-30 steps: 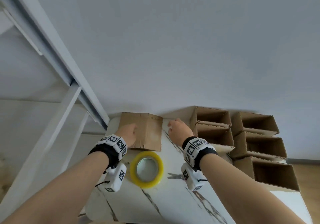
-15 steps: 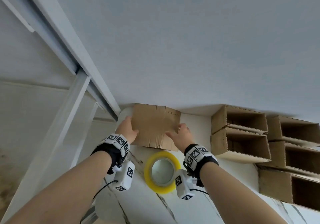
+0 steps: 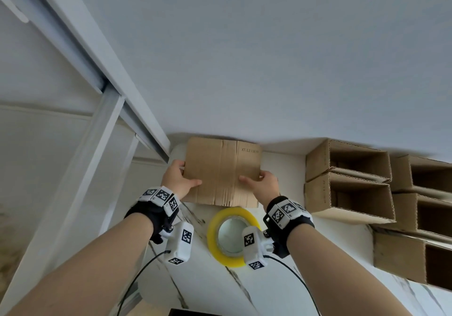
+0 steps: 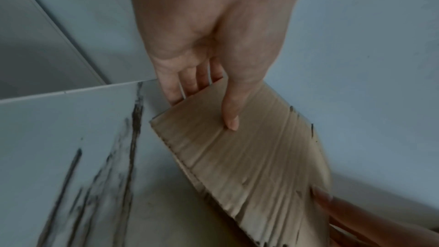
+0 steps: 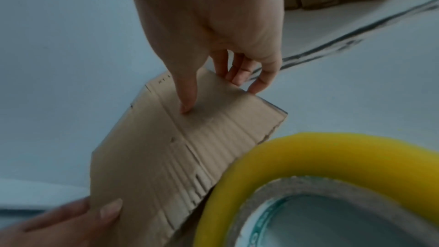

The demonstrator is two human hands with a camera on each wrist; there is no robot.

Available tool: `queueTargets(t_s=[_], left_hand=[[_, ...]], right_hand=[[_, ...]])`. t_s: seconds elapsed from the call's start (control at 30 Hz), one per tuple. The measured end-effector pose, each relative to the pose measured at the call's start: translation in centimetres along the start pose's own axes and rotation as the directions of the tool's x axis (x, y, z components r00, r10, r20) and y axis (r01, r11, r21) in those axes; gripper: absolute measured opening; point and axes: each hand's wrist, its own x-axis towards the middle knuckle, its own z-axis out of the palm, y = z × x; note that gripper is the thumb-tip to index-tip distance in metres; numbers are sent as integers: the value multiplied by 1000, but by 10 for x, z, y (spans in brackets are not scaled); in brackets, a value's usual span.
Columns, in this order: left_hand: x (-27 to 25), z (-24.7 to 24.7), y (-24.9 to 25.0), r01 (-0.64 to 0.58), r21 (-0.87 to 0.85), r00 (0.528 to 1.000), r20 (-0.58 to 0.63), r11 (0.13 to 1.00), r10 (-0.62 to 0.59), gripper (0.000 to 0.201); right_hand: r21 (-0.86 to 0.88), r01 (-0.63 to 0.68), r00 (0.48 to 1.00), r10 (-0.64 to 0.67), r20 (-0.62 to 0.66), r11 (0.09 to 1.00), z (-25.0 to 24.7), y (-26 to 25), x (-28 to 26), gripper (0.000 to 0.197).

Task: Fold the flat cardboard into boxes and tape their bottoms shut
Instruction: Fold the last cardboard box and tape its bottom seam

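A flat brown cardboard blank [image 3: 221, 171] is lifted off the white marble table [image 3: 215, 288], tilted up toward me. My left hand [image 3: 179, 181] pinches its left edge, thumb on the front face [image 4: 231, 119] and fingers behind. My right hand [image 3: 263, 185] pinches its right edge the same way, thumb [image 5: 187, 100] on top of the cardboard [image 5: 166, 147]. A yellow tape roll [image 3: 232, 236] lies flat on the table just below the blank, between my wrists, and fills the lower right of the right wrist view [image 5: 332, 157].
Several folded open boxes [image 3: 347, 181] are stacked on their sides at the right of the table. A white metal frame [image 3: 97, 76] slants along the left. The wall rises right behind the table's far edge.
Both hands have taken the blank by its side edges and raised it from lying flat on the table. The head view has shifted left, so the boxes sit further right.
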Motion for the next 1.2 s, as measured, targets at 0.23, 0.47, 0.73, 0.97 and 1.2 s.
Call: queueTargets(t_s=[0.23,0.47,0.73,0.97,1.2], left_hand=[[-19,-5,21,-174,-5,985,-12,985,174,55],[-29,12,32,-230,-49,972,43,972,232,31],[-38,13,41,27,-464,986,160,885,54,13],[-49,9,46,214,-600,959,279,771,-48,51],[-55,9,49,230,-583,946,322,779,-39,42]], right_hand=[[-35,163,981,-166,-101,986,-27,-6,-17,71],[-93,275,934,-289,-211,957,-57,2,-39,53],[-137,229,938,-256,-232,964,-59,13,-50,67],[-144,189,958,-214,-189,971,-53,14,-57,60],[-133,213,967,-229,-114,968,-49,10,-60,55]])
